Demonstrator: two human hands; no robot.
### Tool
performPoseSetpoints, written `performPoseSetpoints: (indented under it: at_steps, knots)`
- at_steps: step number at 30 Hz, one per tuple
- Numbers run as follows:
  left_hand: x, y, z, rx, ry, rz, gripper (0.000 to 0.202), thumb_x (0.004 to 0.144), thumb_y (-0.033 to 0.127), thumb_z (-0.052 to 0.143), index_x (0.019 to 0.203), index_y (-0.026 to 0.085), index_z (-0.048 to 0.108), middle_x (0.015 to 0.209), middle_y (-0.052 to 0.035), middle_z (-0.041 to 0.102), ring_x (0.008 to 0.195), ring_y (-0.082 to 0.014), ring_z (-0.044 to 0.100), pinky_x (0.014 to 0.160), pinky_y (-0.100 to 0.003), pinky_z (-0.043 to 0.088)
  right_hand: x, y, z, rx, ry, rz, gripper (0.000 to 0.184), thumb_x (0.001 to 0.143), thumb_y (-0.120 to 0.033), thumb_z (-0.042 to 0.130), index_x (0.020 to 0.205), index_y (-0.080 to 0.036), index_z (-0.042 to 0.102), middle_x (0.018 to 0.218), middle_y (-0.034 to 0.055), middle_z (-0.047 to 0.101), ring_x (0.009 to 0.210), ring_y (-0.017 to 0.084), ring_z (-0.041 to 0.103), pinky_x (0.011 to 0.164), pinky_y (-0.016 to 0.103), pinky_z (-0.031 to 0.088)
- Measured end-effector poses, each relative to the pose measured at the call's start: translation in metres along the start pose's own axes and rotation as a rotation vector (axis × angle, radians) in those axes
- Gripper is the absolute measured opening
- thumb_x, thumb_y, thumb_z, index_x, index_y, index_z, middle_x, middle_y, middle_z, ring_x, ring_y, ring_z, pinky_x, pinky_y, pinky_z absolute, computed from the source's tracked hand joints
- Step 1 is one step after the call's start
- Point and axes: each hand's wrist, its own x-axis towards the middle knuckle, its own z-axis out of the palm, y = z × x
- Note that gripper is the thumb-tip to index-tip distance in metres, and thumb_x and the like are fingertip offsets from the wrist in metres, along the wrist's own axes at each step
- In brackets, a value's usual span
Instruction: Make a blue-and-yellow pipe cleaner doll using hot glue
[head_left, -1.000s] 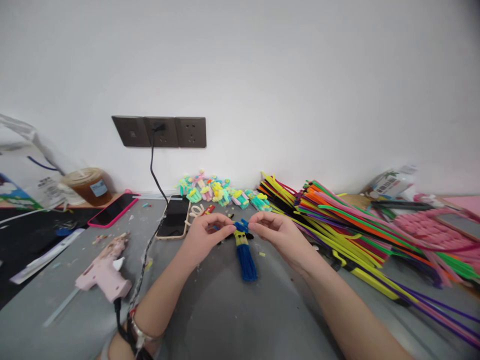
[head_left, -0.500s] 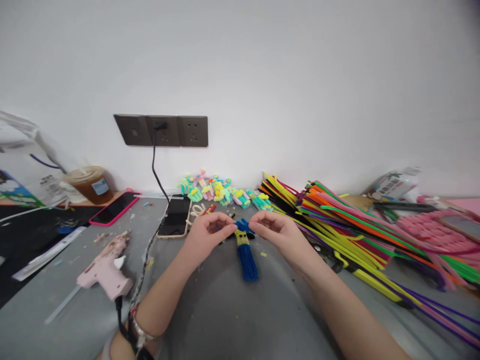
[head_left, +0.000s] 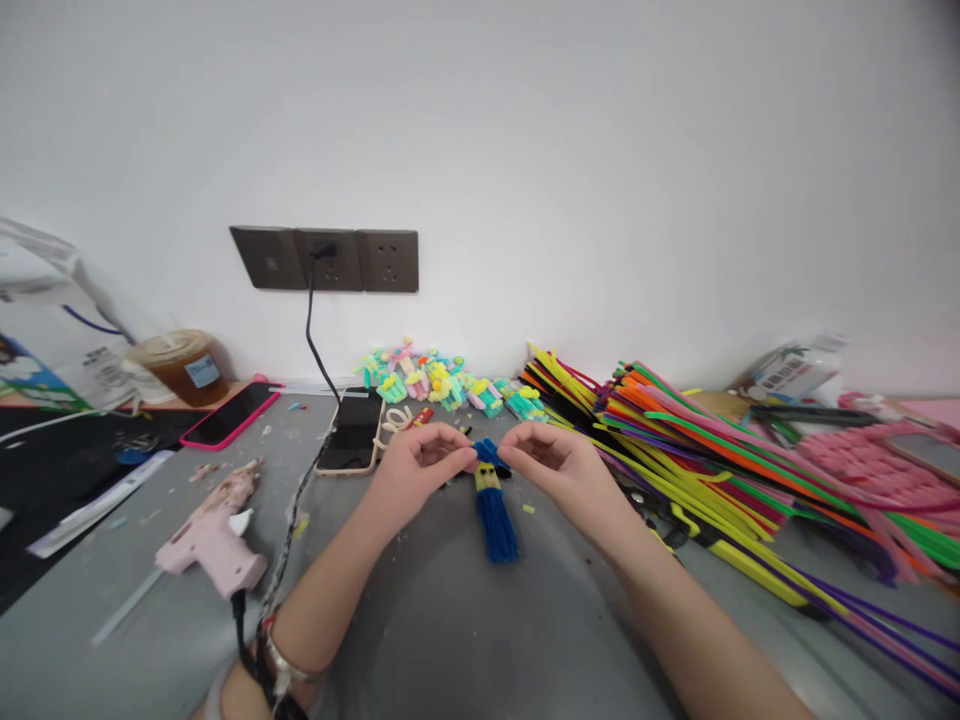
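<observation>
A small pipe-cleaner figure (head_left: pixel 495 515) lies upright in view at the middle of the table, with a blue lower body, a yellow face band with dark eyes, and blue pieces on top. My left hand (head_left: pixel 424 470) pinches at the upper left of its blue top, thumb against fingertips. From the other side, my right hand (head_left: pixel 551 465) pinches the blue top's right edge. Fingertips hide part of the blue pieces. Just behind the left hand lie a cream pipe-cleaner coil (head_left: pixel 391 425) and a small red-and-yellow piece (head_left: pixel 422 417).
A pink glue gun (head_left: pixel 214 545) with its cord lies left. Behind are a phone (head_left: pixel 352 430), a pink-cased phone (head_left: pixel 232 415), a drink cup (head_left: pixel 184 370) and a pile of pastel pieces (head_left: pixel 431 380). Bundled pipe cleaners (head_left: pixel 697 440) and a yellow cutter (head_left: pixel 754 570) lie right.
Both hands stay at the blue top of the figure with almost the same pinch. The blue top sits slightly differently between the fingertips; the view has shifted a little.
</observation>
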Motion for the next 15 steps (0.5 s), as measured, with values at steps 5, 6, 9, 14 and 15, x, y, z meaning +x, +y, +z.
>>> performPoseSetpoints:
  at_steps: [5,6,9,14,15]
  knots:
    - [0.0005,-0.0037,-0.0005,0.000,0.009,0.013,0.021,0.072,0.036,0.076,0.074,0.017,0.068,0.069,-0.0010,0.069,0.069,-0.0145,0.064,0.067,-0.025,0.049,-0.0007,-0.0012,0.0020,-0.014,0.024,-0.009,0.028,0.074,-0.046,0.072,0.072,-0.020,0.064,0.065,0.0013,0.059,0.060,0.016,0.050,0.056,0.028,0.038]
    - [0.0007,-0.0042,-0.0007,0.008,0.016,0.015,0.021,0.072,0.036,0.076,0.074,0.017,0.068,0.069,-0.0008,0.069,0.068,-0.0143,0.064,0.067,-0.024,0.049,-0.0011,-0.0016,0.0026,-0.014,0.031,-0.010,0.027,0.074,-0.045,0.072,0.072,-0.020,0.064,0.066,0.0016,0.060,0.061,0.016,0.052,0.057,0.029,0.039]
    - [0.0010,-0.0046,-0.0010,0.025,0.028,0.016,0.023,0.071,0.038,0.076,0.074,0.017,0.068,0.069,-0.0008,0.068,0.068,-0.0145,0.063,0.066,-0.025,0.048,-0.0021,-0.0019,0.0044,-0.023,0.048,-0.012,0.025,0.074,-0.043,0.072,0.072,-0.020,0.064,0.067,0.0024,0.062,0.063,0.017,0.054,0.058,0.029,0.042]
    - [0.0004,-0.0033,-0.0007,0.010,0.018,0.021,0.023,0.071,0.038,0.076,0.074,0.016,0.068,0.069,-0.0015,0.070,0.068,-0.0147,0.064,0.068,-0.025,0.050,-0.0026,0.0011,0.0069,-0.039,0.066,-0.036,0.023,0.075,-0.042,0.069,0.073,-0.019,0.063,0.066,0.0022,0.061,0.060,0.016,0.053,0.056,0.028,0.041]
    - [0.0002,-0.0031,-0.0005,0.005,0.018,0.021,0.023,0.071,0.037,0.076,0.074,0.016,0.068,0.069,-0.0015,0.070,0.068,-0.0146,0.065,0.068,-0.025,0.051,-0.0027,0.0020,0.0074,-0.042,0.066,-0.042,0.023,0.076,-0.041,0.069,0.074,-0.019,0.063,0.066,0.0020,0.061,0.060,0.016,0.053,0.055,0.028,0.041]
